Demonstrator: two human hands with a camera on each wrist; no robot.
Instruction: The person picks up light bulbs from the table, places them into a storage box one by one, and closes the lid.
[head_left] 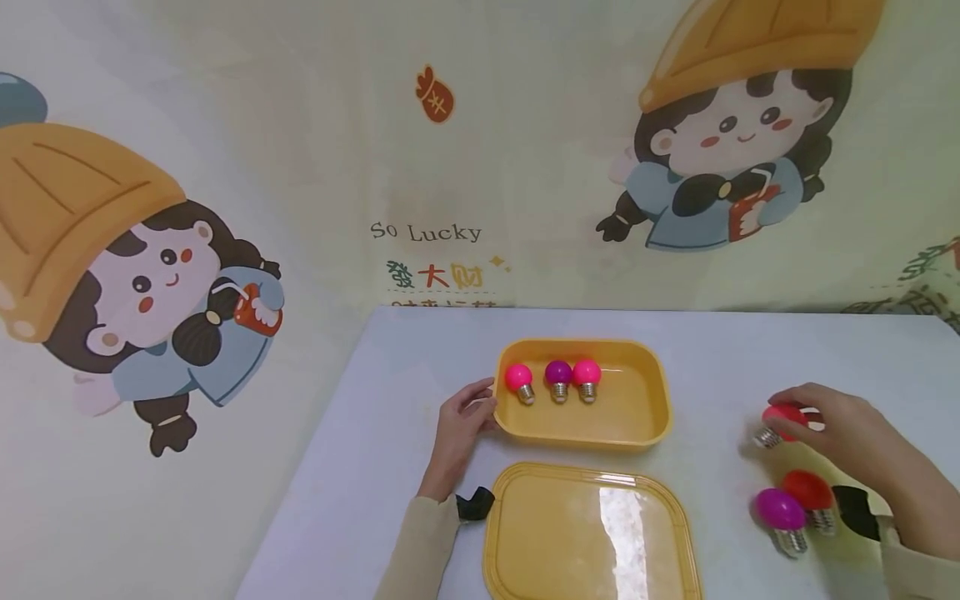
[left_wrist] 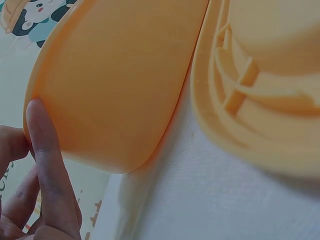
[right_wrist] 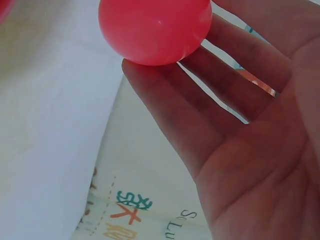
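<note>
Right hand [head_left: 847, 425] pinches a reddish-pink bulb [head_left: 783, 422] at the right of the bench [head_left: 720, 375]; left hand [head_left: 463, 421], fingers loosely bent, touches the left end of the yellow box [head_left: 577, 442]. Three bulbs [head_left: 558, 373] (two pink, one purple) lie inside. Near the right wrist lie a purple bulb [head_left: 780, 508] and a red bulb [head_left: 808, 489].

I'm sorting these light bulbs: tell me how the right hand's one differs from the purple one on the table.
The held bulb has a pinkish-red globe, the loose bulb a purple one. The right hand grips the held bulb; the loose bulb lies on the table beside a red bulb. In the head view, the held bulb's base points left and somewhat down, the loose bulb's mostly down. Both have silvery screw bases.
</note>
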